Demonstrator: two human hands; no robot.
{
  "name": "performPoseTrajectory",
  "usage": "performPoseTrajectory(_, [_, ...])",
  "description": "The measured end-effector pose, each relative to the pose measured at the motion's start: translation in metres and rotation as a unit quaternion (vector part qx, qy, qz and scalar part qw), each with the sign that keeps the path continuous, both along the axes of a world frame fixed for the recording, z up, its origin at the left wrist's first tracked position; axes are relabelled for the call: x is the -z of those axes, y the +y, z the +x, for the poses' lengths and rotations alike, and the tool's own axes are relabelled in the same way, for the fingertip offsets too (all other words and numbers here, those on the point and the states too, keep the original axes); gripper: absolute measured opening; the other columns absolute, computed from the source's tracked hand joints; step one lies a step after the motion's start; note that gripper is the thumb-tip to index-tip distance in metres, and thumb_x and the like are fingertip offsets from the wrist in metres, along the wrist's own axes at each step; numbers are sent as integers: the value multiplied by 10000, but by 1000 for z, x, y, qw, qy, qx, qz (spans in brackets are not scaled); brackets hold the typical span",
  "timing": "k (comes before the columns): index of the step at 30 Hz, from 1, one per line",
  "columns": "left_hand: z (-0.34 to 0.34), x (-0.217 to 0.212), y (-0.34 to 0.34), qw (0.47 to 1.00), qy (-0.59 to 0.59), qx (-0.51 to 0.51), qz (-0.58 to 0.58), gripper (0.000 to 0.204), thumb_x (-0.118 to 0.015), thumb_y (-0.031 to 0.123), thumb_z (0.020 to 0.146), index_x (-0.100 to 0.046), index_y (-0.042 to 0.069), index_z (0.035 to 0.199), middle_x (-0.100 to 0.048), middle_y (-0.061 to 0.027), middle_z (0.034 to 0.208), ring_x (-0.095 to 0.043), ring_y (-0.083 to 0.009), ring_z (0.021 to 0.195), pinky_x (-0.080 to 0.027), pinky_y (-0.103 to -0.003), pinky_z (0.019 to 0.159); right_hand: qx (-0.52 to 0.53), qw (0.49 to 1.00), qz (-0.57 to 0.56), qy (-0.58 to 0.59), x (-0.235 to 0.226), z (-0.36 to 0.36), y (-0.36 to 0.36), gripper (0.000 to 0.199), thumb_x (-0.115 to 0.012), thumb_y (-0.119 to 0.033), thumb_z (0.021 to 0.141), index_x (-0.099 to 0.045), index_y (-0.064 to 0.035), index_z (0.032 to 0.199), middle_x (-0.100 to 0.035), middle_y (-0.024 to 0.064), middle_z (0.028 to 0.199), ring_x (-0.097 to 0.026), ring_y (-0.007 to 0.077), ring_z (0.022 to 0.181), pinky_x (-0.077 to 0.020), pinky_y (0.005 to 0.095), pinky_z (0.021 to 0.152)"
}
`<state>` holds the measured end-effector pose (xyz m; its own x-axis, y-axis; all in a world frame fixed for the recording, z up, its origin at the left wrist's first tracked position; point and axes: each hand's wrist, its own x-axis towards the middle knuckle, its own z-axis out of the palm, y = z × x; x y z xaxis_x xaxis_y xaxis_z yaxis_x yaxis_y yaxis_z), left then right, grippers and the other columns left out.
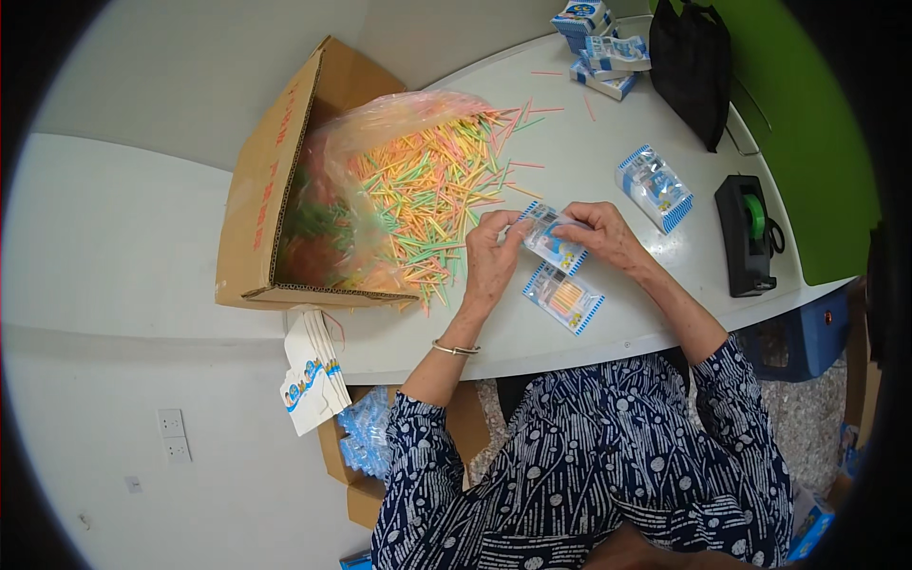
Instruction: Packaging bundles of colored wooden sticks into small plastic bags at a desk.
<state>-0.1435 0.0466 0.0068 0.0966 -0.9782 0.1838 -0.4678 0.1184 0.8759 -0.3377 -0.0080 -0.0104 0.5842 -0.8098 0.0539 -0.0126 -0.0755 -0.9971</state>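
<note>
1. While the person sits close against the white surface (584,171), both hands work on one small clear packet (556,236), raised a little in front of the chest.
2. The left hand (492,249) pinches the packet by its left side, thumb against fingertips; the right hand (608,237) grips its right side the same way, thumb laid over the front.
3. That packet is shiny and see-through, printed in blue and white, with a striped band at its end; it tilts, its lower end coming down toward the right.
4. Just below it, a second packet (564,298) lies flat, pale yellow and orange sticks showing through its window. From where I stand the two overlap, though I can't tell whether they touch.
5. The near edge of the surface curves along in front of the person's waist, and the second packet lies near it.
6. To the left, room is tight: a heap of coloured sticks (427,180) spills from a cardboard box (261,209) almost up to the left hand.
7. More room opens beyond the hands, between the stray sticks and a third packet (655,188) lying flat.
8. Along the right edge stands a black tape dispenser (750,249), with a green panel (807,114) closing off that side.
</note>
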Motion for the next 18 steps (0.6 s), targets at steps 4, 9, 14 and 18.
performPoseTrajectory(4, [-5,-2,3,999,-42,-15,-16,168,-611,147,868,-675,-8,887,-645,-49,805,-551,-106,769,-431,-252,723,7,1000,11,15,11,2,-1,248,-630,-198,846,-622,36,764,-500,-9,578,-415,57,561,-342,251,509])
performPoseTrajectory(9, [21,7,-7,997,-68,35,0,217,-627,195,860,-641,-3,948,-623,-87,904,-554,-182,907,-420,-300,800,-5,1000,-6,6,17,4,-2,278,-611,-213,871,-609,32,738,-462,-18,554,-379,54,534,-309,267,475])
performPoseTrajectory(14, [65,-5,-35,808,-582,32,-86,640,-719,375,728,-468,-20,1164,-397,-201,1286,-342,-389,1193,-248,-543,962,17,999,-1,46,14,-3,-5,289,-597,-221,885,-602,12,715,-420,-29,545,-358,55,529,-302,263,473])
performPoseTrajectory(18, [71,0,-50,804,-583,69,-96,635,-700,323,705,-469,-48,1166,-350,-225,1313,-321,-405,1208,-239,-579,955,16,999,-4,34,20,-2,-6,283,-593,-223,888,-610,2,716,-427,-30,544,-360,56,527,-292,263,470])
